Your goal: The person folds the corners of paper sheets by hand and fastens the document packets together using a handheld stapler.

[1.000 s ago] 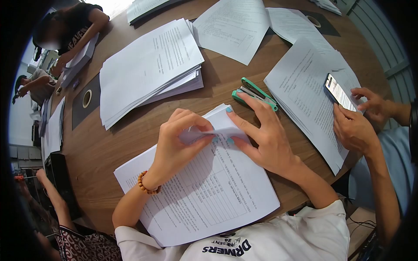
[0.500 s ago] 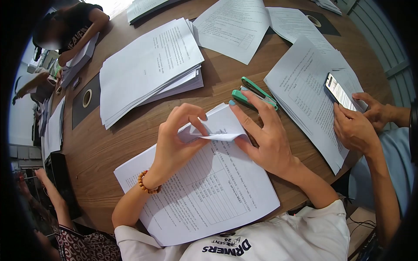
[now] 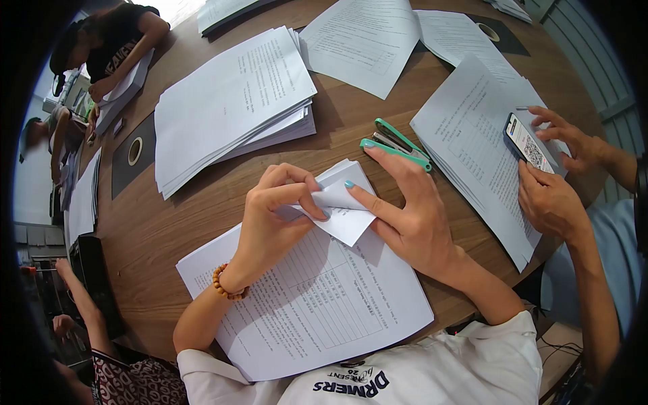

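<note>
In front of me lies a stack of printed sheets (image 3: 317, 317), its far corner turned over into a folded flap (image 3: 351, 226). My left hand (image 3: 273, 209), with a beaded bracelet at the wrist, pinches the left side of this paper corner. On the other side, my right hand (image 3: 418, 223) grips the paper, one fingertip pressing on the fold. Another finger of that hand stretches out toward a green stapler (image 3: 399, 145) on the table, its tip close to or touching it; I cannot tell which.
A thick paper pile (image 3: 233, 108) stands beyond my hands. To the right, another person's hands (image 3: 553, 199) hold a phone (image 3: 528, 144) over more printed sheets (image 3: 466, 135). A dark cable plate (image 3: 133, 154) is at left. Other people work along the left side.
The lifted paper corner is now folded over toward me as a pointed flap. My right fingertip has come down onto the fold. The neighbour's right hand has lifted off the phone.
</note>
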Available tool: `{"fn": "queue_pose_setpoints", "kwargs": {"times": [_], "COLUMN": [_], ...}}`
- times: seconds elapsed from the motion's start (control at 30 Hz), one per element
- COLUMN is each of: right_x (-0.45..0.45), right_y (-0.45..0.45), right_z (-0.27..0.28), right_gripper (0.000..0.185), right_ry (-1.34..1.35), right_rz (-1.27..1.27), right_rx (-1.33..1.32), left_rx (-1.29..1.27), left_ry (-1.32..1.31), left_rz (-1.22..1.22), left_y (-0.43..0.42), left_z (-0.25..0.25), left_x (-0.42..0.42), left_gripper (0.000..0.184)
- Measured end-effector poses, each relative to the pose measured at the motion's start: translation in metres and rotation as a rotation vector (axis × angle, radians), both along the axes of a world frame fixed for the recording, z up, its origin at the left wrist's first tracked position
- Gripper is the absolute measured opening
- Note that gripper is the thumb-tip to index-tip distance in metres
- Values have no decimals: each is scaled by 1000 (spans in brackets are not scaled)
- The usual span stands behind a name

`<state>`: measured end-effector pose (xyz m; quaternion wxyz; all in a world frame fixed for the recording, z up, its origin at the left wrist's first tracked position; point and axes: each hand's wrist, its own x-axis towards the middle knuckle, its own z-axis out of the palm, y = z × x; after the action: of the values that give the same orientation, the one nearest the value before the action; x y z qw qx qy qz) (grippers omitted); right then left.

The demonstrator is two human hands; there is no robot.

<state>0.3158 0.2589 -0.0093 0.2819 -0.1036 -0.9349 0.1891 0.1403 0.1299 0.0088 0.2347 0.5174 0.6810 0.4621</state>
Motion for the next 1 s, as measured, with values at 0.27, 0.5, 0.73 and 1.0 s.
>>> {"fn": "queue_pose_setpoints", "kwargs": {"times": [0.27, 0.5, 0.73, 1.0], "right_x": [0, 1, 0, 1], "right_y": [-1, 2, -2, 0], "right_z": [3, 1, 1, -1], "right_gripper": [54, 48, 47, 44], "right_ry": [-35, -76, -13, -37], "right_rz": [-61, -30, -44, -44], "right_rx": [-122, -56, -1, -120], "left_rx": [13, 3, -47, -39], "left_ry": [-139, 32, 44, -33], "left_rz": [77, -10, -14, 30], "left_y": [4, 1, 0, 2], "left_z": [8, 5, 5, 8], "left_x": [6, 3, 1, 2], "left_gripper": [20, 22, 22, 24]}}
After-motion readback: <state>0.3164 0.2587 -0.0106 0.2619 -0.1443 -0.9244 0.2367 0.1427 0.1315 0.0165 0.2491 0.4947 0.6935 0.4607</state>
